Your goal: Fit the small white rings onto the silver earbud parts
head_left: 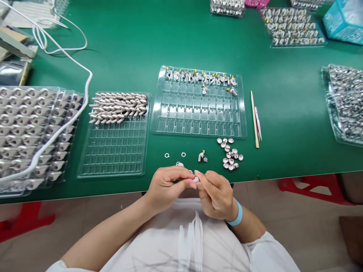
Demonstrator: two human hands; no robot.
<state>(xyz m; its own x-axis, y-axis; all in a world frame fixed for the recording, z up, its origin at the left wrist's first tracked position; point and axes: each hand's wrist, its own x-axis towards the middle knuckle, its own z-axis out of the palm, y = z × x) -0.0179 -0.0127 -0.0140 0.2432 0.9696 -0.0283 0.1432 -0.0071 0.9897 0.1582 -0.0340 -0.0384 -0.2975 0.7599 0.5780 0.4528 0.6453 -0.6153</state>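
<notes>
My left hand (170, 187) and my right hand (216, 192) meet at the table's near edge. Both pinch a small pale cap (196, 179), mostly covered by fingertips; it resembles the loose round caps (229, 155) scattered to the right. Just beyond my fingers lies an earbud part (201, 155) with a small round disc on a lead. Thin white rings (183, 154) rest to the left of it, some in a little pile (179, 164) close to my left fingers. Farther back, a clear tray (198, 130) carries several earbud parts in its far rows.
Left of centre stands a clear tray (112, 172) of slim beige shells. Larger stacked trays (31, 136) sit far left, crossed by a white cable (62, 126). Tweezers (258, 124) and a wooden stick (254, 119) lie right. Filled trays (344, 102) and a blue basket (342, 24) are farther right.
</notes>
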